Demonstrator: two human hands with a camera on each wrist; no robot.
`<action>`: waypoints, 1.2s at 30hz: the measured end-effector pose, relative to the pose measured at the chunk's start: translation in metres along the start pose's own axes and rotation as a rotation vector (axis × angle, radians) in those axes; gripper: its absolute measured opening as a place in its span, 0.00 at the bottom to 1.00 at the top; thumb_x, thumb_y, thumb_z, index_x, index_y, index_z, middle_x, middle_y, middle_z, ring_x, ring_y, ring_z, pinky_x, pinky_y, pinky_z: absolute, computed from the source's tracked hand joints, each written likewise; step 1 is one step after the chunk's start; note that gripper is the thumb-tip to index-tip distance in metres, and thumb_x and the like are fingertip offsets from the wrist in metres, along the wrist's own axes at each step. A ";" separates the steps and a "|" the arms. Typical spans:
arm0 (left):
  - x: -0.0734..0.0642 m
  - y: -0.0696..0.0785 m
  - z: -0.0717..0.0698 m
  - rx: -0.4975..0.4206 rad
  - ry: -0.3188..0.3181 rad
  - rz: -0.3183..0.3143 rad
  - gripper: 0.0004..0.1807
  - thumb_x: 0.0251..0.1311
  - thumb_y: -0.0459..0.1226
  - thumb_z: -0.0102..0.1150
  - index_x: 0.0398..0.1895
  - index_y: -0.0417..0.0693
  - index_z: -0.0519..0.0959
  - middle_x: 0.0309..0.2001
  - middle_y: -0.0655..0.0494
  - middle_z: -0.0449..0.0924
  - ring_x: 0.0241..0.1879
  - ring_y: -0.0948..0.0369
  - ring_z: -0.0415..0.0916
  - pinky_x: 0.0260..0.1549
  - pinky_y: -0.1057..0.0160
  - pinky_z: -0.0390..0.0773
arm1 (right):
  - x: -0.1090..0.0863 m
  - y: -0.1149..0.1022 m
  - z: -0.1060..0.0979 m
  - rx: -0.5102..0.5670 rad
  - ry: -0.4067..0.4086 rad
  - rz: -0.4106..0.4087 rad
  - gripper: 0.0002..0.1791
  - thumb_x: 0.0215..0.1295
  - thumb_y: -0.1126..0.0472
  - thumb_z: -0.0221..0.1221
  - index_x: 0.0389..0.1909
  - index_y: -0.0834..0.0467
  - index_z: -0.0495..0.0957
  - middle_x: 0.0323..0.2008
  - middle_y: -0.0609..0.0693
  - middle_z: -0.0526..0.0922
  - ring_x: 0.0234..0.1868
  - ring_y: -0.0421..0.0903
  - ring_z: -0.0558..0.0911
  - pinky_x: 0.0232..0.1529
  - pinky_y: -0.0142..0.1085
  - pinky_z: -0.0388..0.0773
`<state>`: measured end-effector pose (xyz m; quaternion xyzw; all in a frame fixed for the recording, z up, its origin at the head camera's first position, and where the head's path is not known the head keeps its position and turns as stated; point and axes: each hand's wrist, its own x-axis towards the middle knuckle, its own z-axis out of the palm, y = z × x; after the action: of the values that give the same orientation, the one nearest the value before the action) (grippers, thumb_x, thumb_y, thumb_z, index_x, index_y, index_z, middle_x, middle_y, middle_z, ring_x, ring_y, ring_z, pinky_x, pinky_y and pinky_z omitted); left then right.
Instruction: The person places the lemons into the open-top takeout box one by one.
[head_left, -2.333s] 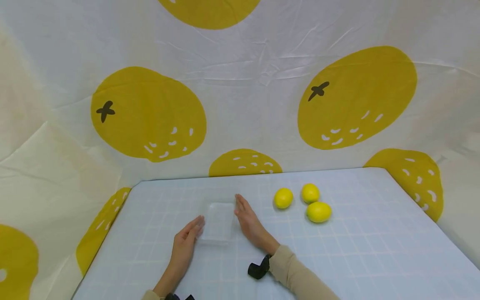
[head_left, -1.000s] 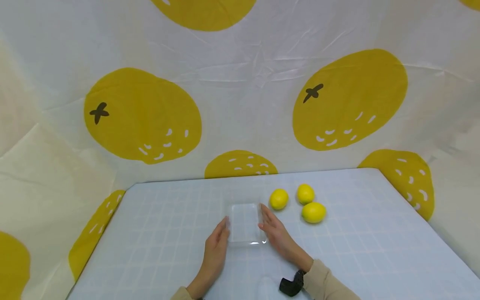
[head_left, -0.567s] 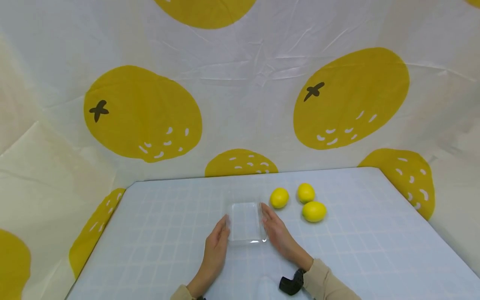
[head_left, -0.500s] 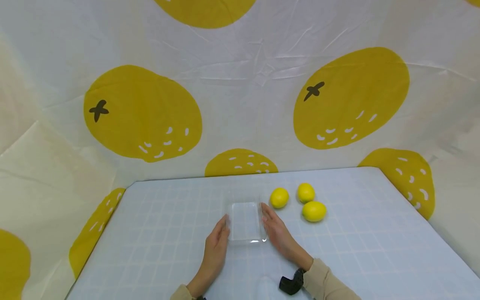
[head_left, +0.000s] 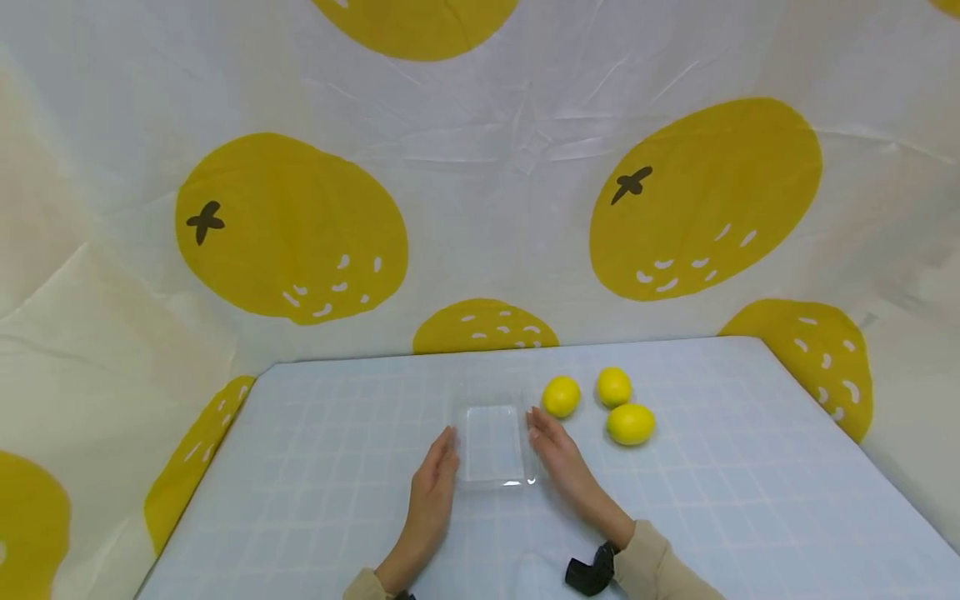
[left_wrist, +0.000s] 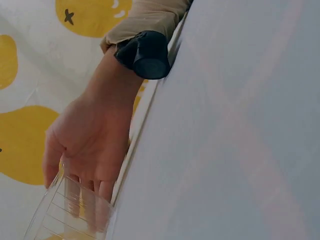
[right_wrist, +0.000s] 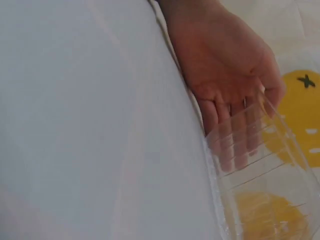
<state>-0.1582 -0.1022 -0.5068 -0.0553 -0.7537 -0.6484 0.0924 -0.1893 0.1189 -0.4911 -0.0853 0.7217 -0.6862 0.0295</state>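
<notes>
A clear plastic container (head_left: 492, 443) stands on the tablecloth between my two hands. My left hand (head_left: 433, 483) lies along its left side; in the left wrist view the straight fingers (left_wrist: 91, 202) show through the clear ribbed wall, with the thumb at the rim. On the other side, my right hand (head_left: 567, 468) is held beside the right wall, its straight fingers (right_wrist: 235, 142) seen through the plastic and its thumb near the rim. Three yellow lemons, a left one (head_left: 561, 396), a back one (head_left: 613, 387) and a front one (head_left: 631, 424), lie beyond my right hand.
A pale blue checked tablecloth (head_left: 315, 467) covers the table. Behind and at the sides hangs a white curtain (head_left: 502, 208) printed with large yellow fruits. Black wrist cameras, such as the right one (head_left: 590, 573), sit at the sleeve ends.
Over the earlier frames both hands and the container shifted right, closer to the lemons. Since half a second ago the right hand has moved slightly right, away from the container's side.
</notes>
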 end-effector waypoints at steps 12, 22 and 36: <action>0.009 0.021 -0.017 0.166 -0.048 0.082 0.28 0.72 0.35 0.50 0.74 0.49 0.64 0.74 0.52 0.62 0.72 0.50 0.59 0.71 0.50 0.57 | -0.002 -0.034 -0.023 -0.293 0.200 -0.032 0.12 0.70 0.64 0.57 0.50 0.64 0.80 0.47 0.59 0.84 0.43 0.50 0.83 0.39 0.30 0.81; 0.018 0.001 -0.027 0.402 -0.174 0.533 0.31 0.66 0.32 0.55 0.72 0.36 0.63 0.74 0.42 0.60 0.74 0.42 0.50 0.73 0.59 0.51 | 0.024 -0.044 -0.027 -0.066 0.441 -0.165 0.10 0.73 0.65 0.54 0.47 0.64 0.79 0.48 0.57 0.82 0.48 0.47 0.77 0.47 0.26 0.76; 0.024 -0.012 -0.033 0.693 -0.181 0.770 0.36 0.65 0.50 0.52 0.73 0.42 0.64 0.74 0.44 0.59 0.73 0.43 0.55 0.62 0.35 0.61 | 0.047 -0.005 -0.024 -0.312 0.438 -0.169 0.20 0.66 0.64 0.60 0.60 0.58 0.76 0.70 0.55 0.66 0.72 0.57 0.57 0.72 0.57 0.49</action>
<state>-0.1816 -0.1377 -0.5088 -0.3504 -0.8539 -0.2729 0.2713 -0.2392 0.1346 -0.4812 0.0017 0.7983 -0.5688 -0.1979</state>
